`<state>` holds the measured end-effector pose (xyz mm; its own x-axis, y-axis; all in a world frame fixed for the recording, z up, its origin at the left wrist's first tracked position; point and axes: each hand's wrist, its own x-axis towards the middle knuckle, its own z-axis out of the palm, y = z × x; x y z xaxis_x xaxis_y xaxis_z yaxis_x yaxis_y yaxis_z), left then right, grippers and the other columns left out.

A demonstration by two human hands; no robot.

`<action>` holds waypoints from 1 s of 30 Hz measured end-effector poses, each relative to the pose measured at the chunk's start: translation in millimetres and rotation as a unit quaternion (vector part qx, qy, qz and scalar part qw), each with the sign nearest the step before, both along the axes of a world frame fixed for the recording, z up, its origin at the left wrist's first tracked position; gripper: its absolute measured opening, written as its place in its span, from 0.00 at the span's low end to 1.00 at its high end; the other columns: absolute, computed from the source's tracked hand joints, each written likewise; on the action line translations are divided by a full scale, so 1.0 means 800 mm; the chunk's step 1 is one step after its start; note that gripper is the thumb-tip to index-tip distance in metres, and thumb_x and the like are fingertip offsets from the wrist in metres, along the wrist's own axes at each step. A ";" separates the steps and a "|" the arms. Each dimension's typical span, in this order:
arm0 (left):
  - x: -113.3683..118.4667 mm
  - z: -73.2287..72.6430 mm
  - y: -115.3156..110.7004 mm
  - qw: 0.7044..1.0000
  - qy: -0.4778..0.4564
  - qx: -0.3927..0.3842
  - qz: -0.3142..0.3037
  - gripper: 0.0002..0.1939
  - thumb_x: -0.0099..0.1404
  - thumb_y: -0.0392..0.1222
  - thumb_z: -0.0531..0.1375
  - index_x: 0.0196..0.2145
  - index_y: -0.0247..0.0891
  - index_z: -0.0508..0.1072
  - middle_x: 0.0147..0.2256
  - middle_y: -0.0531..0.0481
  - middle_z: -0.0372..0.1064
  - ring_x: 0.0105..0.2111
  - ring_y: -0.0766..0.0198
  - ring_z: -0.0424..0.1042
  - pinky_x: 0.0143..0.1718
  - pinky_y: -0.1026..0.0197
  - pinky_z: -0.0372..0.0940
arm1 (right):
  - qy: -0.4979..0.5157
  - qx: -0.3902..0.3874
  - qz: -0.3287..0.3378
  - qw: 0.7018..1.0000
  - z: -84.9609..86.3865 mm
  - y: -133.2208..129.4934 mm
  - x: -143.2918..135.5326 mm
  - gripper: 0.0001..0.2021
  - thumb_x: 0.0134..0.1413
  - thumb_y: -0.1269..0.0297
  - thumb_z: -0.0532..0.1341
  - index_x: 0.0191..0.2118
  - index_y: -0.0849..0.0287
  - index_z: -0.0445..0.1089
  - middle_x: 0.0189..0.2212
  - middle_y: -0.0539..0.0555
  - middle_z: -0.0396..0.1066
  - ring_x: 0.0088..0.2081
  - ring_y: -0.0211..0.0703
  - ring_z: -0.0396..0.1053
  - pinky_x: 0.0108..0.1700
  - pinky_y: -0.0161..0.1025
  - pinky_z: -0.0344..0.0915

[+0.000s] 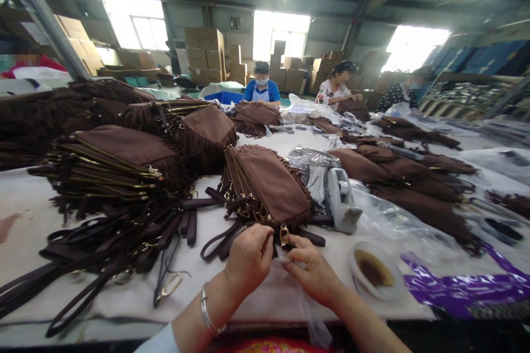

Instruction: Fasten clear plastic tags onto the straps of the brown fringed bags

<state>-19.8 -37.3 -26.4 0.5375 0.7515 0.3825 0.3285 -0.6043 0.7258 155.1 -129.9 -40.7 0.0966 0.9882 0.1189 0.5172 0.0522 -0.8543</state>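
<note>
Just in front of a stack of brown fringed pouches (pixel 269 182), my left hand (pixel 250 253) is closed, its fingertips pinched on something I cannot make out. My right hand (pixel 312 270) is closed too, thumb and fingers on a thin clear plastic bag (pixel 317 320) that hangs toward the table edge. A gold clasp (pixel 284 235) on the front pouch lies at my right fingertips, between the two hands. Dark straps (pixel 219 242) spread out beside my left hand. The small spaces inside both grips are hidden.
Larger pouch stacks (pixel 124 149) and tangled straps (pixel 107 253) cover the left. To the right are a white dispenser (pixel 343 201), a bowl of brown liquid (pixel 375 269), a purple bag (pixel 467 287) and more pouches (pixel 422 204). Several people work across the table.
</note>
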 end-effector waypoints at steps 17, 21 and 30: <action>0.010 0.033 0.003 0.896 -0.056 -0.372 -0.236 0.13 0.62 0.48 0.61 0.32 0.34 0.76 0.28 0.48 0.70 0.29 0.64 0.67 0.34 0.63 0.61 | 0.343 -0.079 -0.098 0.931 0.003 -0.042 0.024 0.17 0.46 0.49 0.68 0.32 0.60 0.78 0.29 0.55 0.75 0.33 0.46 0.68 0.37 0.40 0.63; 0.003 0.026 -0.003 0.769 -0.192 -0.568 -0.221 0.17 0.64 0.54 0.59 0.40 0.36 0.70 0.23 0.55 0.62 0.18 0.72 0.60 0.22 0.66 0.58 | 0.312 -0.100 -0.110 0.938 0.000 -0.046 0.017 0.19 0.48 0.48 0.66 0.25 0.61 0.73 0.20 0.49 0.65 0.25 0.37 0.59 0.29 0.35 0.56; 0.011 0.011 -0.025 0.804 -0.154 -0.554 -0.155 0.21 0.53 0.50 0.68 0.38 0.35 0.69 0.20 0.59 0.58 0.16 0.74 0.56 0.19 0.67 0.53 | 0.307 -0.101 -0.148 0.935 -0.004 -0.044 -0.007 0.20 0.44 0.48 0.68 0.22 0.61 0.68 0.17 0.46 0.62 0.22 0.35 0.56 0.27 0.34 0.53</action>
<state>-11.1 -57.4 -17.7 0.7720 0.5716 -0.2780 -0.0114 0.4498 0.8931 149.8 -165.3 -43.6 0.3586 0.9036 -0.2345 -0.1082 -0.2092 -0.9719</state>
